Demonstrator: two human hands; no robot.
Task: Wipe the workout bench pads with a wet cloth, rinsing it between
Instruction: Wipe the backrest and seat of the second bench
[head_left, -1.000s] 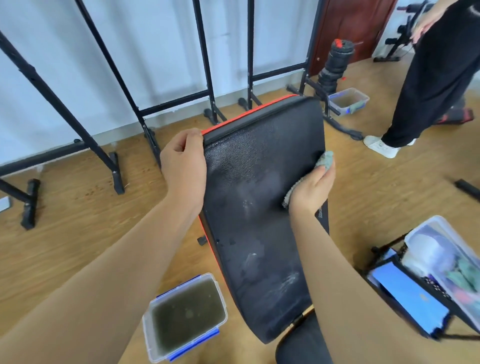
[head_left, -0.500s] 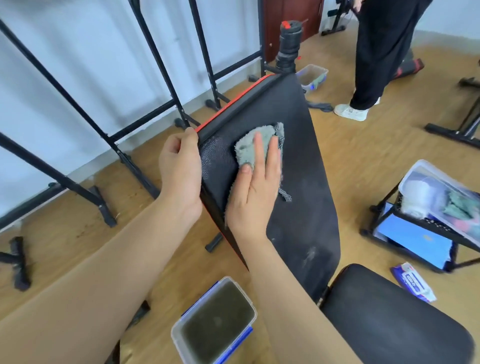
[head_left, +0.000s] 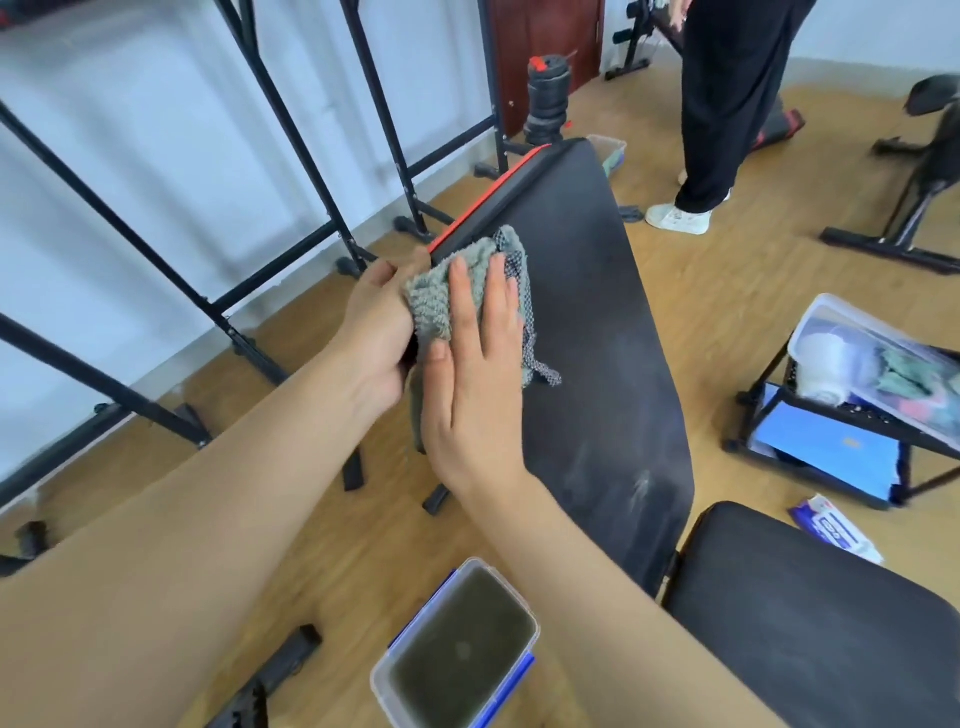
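The black back pad (head_left: 587, 332) of the bench slopes up to a red-edged top, with pale smears low on it. A grey-green cloth (head_left: 447, 291) lies over its left edge. My right hand (head_left: 478, 374) presses flat on the cloth, fingers spread. My left hand (head_left: 376, 332) grips the pad's left edge, partly under the cloth. The black seat pad (head_left: 810, 623) sits at the lower right. A clear tub of murky water (head_left: 457, 649) with blue clips stands on the floor below my arms.
Black rack frames (head_left: 332, 197) stand along the white wall on the left. A person in black trousers (head_left: 727, 98) stands at the back. A small stand with a clear box (head_left: 883, 358) and a wipes pack (head_left: 836, 530) sit on the right.
My right hand slid the cloth from the pad's right side across to its left edge, now over my left hand's fingers. The view has shifted right and down.
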